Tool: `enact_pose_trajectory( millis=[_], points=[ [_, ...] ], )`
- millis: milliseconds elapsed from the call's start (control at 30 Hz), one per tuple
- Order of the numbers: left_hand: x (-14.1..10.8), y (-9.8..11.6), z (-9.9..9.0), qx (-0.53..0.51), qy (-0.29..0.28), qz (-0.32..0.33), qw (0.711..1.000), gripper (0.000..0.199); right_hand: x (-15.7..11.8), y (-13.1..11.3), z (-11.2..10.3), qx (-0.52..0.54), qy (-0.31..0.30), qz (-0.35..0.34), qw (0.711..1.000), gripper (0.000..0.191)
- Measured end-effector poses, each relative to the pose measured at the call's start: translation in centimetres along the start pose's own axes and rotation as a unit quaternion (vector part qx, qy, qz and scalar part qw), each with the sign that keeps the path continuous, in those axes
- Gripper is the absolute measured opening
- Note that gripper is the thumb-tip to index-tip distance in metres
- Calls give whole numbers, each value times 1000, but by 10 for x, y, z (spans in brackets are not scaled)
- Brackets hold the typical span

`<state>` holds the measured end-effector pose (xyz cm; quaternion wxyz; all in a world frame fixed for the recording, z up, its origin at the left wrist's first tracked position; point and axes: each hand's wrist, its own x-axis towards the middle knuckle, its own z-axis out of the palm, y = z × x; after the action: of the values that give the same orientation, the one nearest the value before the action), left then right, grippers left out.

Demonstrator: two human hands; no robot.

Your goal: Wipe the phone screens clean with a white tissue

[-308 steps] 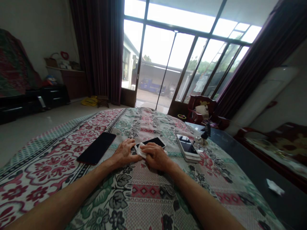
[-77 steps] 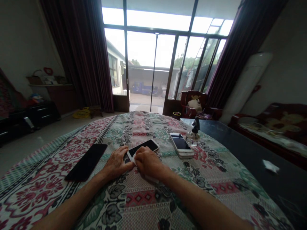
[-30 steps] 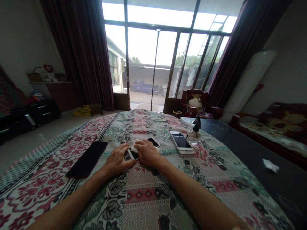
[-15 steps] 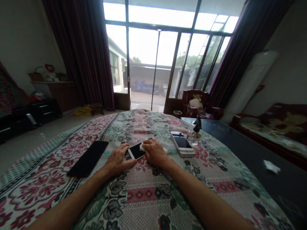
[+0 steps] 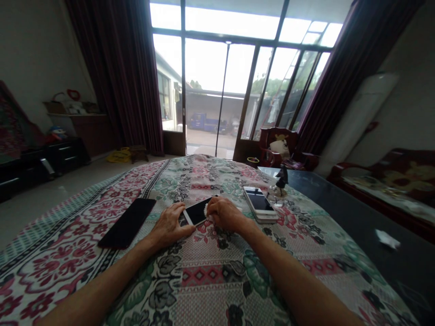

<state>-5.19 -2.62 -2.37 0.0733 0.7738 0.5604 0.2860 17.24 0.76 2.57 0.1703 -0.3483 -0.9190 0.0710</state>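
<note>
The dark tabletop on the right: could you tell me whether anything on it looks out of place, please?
Yes: a small crumpled white paper scrap lies by itself on the dark glossy tabletop, towards its right side. It looks like dropped litter rather than something placed there.

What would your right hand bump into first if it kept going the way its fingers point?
The right hand has its fingertips on a small white cloth, so the cloth comes first. Just past it lies the black-screened smartphone, though depth is hard to judge here.
</note>
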Motion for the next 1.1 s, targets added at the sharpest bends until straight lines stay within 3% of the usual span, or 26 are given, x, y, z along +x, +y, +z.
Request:
enact_pose_trajectory(
  millis=[100,433,733,967,1033,1100],
  points=[
    [0,2,-1,-2,-3,-3,1000,60,0,-1,1,-25,16,16,999,28],
    [-1,-7,7,-3,8,-4,1000,63,11,-31,28,15,-14,-96,995,26],
    [0,3,-1,-2,-1,-3,1000,59,0,-11,3,-38,9,32,999,25],
    [0,-3,2,5,-2,-3,1000,65,4,-16,22,31,15,-89,995,28],
    [0,-4,3,7,-7,-2,1000,65,4,-13,20,25,14,-66,997,30],
    [0,-4,2,7,-9,-3,1000,64,3,-6,15,-4,20,2,1000,30]
  ],
)
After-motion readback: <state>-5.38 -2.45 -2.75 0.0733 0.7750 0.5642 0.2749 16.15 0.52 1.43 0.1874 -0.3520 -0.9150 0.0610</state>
